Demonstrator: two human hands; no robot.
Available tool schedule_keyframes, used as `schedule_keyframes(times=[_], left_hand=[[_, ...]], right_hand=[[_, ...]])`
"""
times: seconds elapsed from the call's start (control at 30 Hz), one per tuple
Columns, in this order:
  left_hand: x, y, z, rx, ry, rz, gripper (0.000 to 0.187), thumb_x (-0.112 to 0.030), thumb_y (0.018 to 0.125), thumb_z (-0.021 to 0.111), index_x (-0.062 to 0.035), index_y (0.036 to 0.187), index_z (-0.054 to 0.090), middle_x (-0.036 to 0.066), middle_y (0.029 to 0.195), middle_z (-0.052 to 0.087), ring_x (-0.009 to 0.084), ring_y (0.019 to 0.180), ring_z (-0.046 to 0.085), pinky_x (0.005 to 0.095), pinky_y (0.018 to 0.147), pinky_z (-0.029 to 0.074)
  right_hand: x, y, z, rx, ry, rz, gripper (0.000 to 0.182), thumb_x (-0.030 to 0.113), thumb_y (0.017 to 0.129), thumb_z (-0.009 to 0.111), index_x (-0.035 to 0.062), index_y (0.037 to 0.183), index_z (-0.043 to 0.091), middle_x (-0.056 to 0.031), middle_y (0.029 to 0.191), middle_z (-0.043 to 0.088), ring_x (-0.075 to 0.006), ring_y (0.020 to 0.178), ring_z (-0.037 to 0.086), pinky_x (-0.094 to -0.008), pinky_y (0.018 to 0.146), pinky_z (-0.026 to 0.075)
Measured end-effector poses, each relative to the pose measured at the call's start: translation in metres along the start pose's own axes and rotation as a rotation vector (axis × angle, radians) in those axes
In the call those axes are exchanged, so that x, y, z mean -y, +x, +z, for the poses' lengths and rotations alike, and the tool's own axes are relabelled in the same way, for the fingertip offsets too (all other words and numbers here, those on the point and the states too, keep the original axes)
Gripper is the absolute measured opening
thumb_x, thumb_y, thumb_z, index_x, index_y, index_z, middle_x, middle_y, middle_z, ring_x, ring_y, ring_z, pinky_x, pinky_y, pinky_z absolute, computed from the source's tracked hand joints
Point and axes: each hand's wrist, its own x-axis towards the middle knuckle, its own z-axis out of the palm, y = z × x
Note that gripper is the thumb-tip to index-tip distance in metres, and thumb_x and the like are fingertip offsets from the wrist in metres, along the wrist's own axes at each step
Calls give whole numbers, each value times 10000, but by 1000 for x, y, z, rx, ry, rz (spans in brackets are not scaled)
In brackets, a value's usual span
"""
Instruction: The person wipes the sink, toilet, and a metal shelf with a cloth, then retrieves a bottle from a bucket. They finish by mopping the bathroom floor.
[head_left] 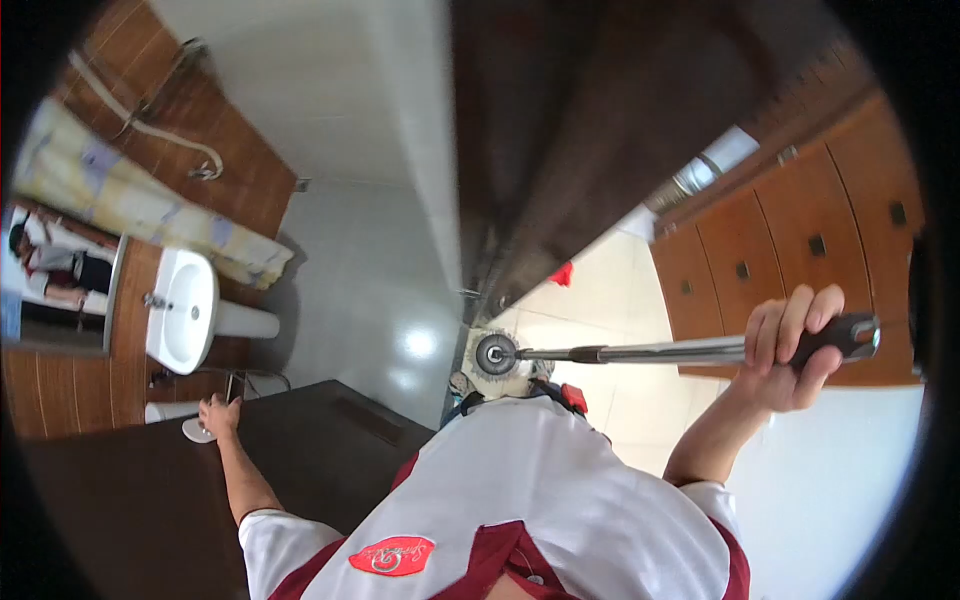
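Observation:
My right hand [795, 350] is closed around the black grip of a metal mop pole [650, 352]. The pole runs left to a round mop head [497, 353] with white strands, which rests on the pale tiled floor at a doorway. My left hand [218, 413] is stretched out to the left, resting on the edge of a dark door [130, 500], with a small white round fitting [197, 432] just under its fingers. My white shirt with maroon trim [540, 500] fills the bottom of the view.
Through the doorway is a bathroom with a white pedestal sink [185, 310], a mirror [60, 275] and a pale patterned curtain [130, 195]. A dark door frame [560, 150] stands in the middle. Wooden drawers [800, 230] line the right side. A red item [563, 273] lies on the floor.

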Motion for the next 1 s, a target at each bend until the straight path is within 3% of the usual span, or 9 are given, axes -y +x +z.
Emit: schedule_keyframes(times=[0.13, 0.3, 0.37, 0.47, 0.53, 0.6, 0.77, 0.93, 1.0], left_hand=[[-1, 3, 4, -12, -99, -15, 682, -516, 759, 739, -175, 1330, 589, 215, 1491, 371, 441, 1397, 298, 574, 1104, 316], [-53, -24, 47, -462, -238, 85, 625, -436, 810, 740, -143, 1337, 574, 214, 1465, 410, 405, 1346, 401, 495, 1074, 396], [-93, -60, 70, -357, -493, 158, 586, -357, 825, 743, -109, 1329, 576, 220, 1422, 453, 389, 1319, 441, 465, 1070, 404], [-141, -131, 172, 65, -863, 206, 539, -291, 847, 732, -3, 1281, 592, 210, 1363, 505, 349, 1287, 482, 438, 1056, 417], [-181, -219, 158, 355, -982, 150, 441, -263, 855, 719, -4, 1205, 648, 207, 1206, 629, 328, 1073, 641, 404, 946, 500], [-227, -298, 210, 352, -1075, 132, 426, -286, 854, 725, -37, 1195, 668, 166, 1136, 682, 307, 1058, 659, 384, 918, 513], [-383, -457, 100, 515, -1315, 482, 525, -260, 841, 756, -41, 1291, 596, 149, 1282, 624, 285, 1162, 613, 381, 988, 480], [-522, -512, 24, 156, -1363, 1197, 778, -390, 775, 779, -83, 1412, 454, 202, 1415, 469, 367, 1330, 436, 449, 1090, 374], [-547, -534, 3, 143, -1435, 1101, 537, -373, 765, 785, -102, 1170, 559, 123, 1144, 596, 329, 1114, 564, 446, 917, 446]], right_hand=[[50, -21, -28, -52, -87, -39, 407, 398, 957, 628, 55, 1049, 430, 0, 719, 484, -67, 458, 456, -201, 450, 401], [86, -8, -63, 26, -83, -60, 427, 402, 946, 645, 49, 1077, 445, 8, 723, 484, -65, 470, 471, -206, 489, 407], [91, -1, -55, 36, -95, -62, 422, 393, 917, 693, 79, 1047, 444, 16, 724, 490, -67, 483, 494, -196, 482, 405], [82, -10, -51, 161, 0, -16, 415, 363, 893, 732, 98, 1018, 438, 6, 717, 499, -80, 495, 522, -204, 481, 444], [69, 4, -20, 200, 7, 7, 407, 354, 887, 739, 99, 993, 441, -1, 706, 510, -90, 507, 553, -204, 485, 480], [63, 14, -35, 220, 41, 1, 399, 356, 871, 757, 90, 980, 481, 3, 693, 514, -75, 498, 552, -196, 471, 476], [26, 31, -118, 326, 265, 89, 384, 313, 834, 795, 78, 968, 521, 6, 695, 527, -68, 480, 546, -197, 466, 479], [42, 35, -133, 303, 348, 104, 317, 175, 793, 792, 99, 870, 494, 14, 673, 477, -74, 496, 497, -203, 513, 410], [61, 37, -136, 417, 377, 176, 271, 218, 837, 741, 84, 951, 534, 17, 722, 493, -83, 558, 492, -227, 561, 411]])
